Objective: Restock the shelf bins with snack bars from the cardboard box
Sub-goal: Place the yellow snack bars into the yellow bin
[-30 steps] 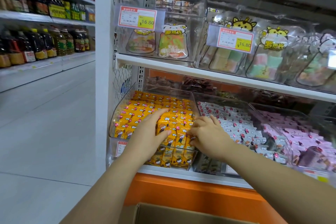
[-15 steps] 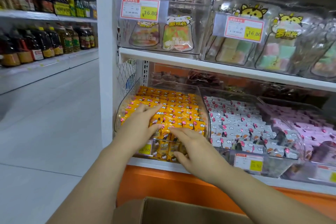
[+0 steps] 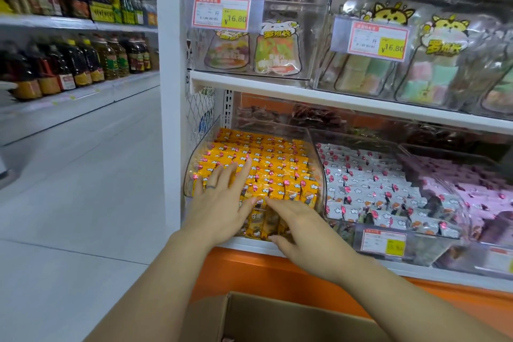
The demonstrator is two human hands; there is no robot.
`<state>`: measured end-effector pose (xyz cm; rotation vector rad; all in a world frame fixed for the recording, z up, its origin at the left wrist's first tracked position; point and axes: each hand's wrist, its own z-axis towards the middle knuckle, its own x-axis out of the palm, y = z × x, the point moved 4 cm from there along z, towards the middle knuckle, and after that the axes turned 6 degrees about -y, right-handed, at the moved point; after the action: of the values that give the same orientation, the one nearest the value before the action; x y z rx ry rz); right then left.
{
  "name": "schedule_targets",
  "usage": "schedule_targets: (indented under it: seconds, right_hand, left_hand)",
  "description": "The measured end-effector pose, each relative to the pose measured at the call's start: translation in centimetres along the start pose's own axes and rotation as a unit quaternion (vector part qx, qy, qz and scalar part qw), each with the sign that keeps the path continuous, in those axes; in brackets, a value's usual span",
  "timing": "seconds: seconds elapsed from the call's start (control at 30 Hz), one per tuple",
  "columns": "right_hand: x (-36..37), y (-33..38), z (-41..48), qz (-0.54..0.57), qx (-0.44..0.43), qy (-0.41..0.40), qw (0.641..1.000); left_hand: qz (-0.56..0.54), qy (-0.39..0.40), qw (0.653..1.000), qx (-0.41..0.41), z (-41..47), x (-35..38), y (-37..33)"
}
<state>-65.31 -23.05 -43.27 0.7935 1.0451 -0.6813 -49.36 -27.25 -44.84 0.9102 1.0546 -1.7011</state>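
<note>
Now the left hand (image 3: 222, 205) is lying flat, fingers spread, on the yellow snack bars (image 3: 266, 164) in the clear bin (image 3: 316, 153); the right hand (image 3: 302, 226), at its four o'clock, is reaching straight-fingered, holding nothing.

Yellow snack bars (image 3: 266, 172): glossy foil-like wrappers. Bin (image 3: 316, 147): clear glossy plastic. Cardboard box (image 3: 277, 316): matt brown. Shelf edge (image 3: 333, 98): smooth white, looks like painted metal. Floor (image 3: 77, 175): smooth pale tile.
</note>
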Motion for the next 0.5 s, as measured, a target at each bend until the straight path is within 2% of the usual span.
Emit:
schedule_targets:
  seconds: [0.1,0.17,0.37,0.5]
  right_hand:
    - [-1.3,0.2,-1.4,0.026,-0.001,-0.055,0.998]
    - [-1.6,0.3,-2.6,0.046,0.001,-0.075,0.996]
    - [0.3,-1.6,-7.8,0.096,0.059,-0.086,0.99]
    - [3.3,-4.7,-12.5,0.108,0.14,-0.059,0.982]
  left_hand:
    - [-0.049,-0.124,0.99,0.041,-1.7,-1.1,-1.3]
    - [-0.093,-0.161,0.982,0.043,-2.7,-1.3,-2.0]
    - [-0.091,-0.195,0.977,0.017,-6.1,0.1,-2.5]
    - [-0.14,-0.156,0.978,0.007,-9.4,3.9,-4.7]
